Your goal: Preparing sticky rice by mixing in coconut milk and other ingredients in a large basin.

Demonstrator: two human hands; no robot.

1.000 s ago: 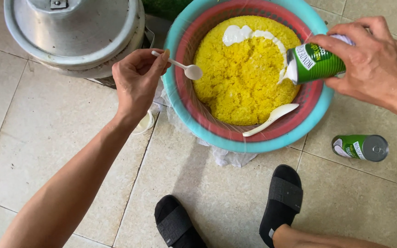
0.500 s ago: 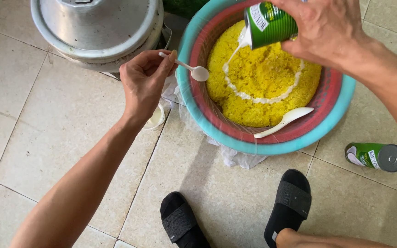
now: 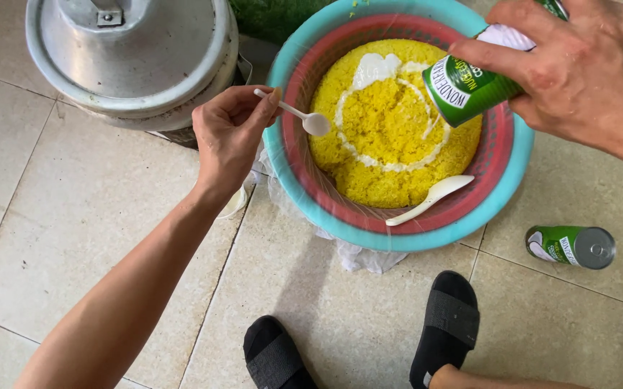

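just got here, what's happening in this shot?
A person stands over a teal basin lined with a red basket, full of yellow rice. The right hand tips a green can over it; a white liquid ring lies on the rice. The left hand holds a small spoon at the rim. A second can lies on the floor.

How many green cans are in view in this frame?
2. One green can is tipped over the yellow rice, gripped by the right hand. The second can lies on its side on the floor tiles, right of the basin.
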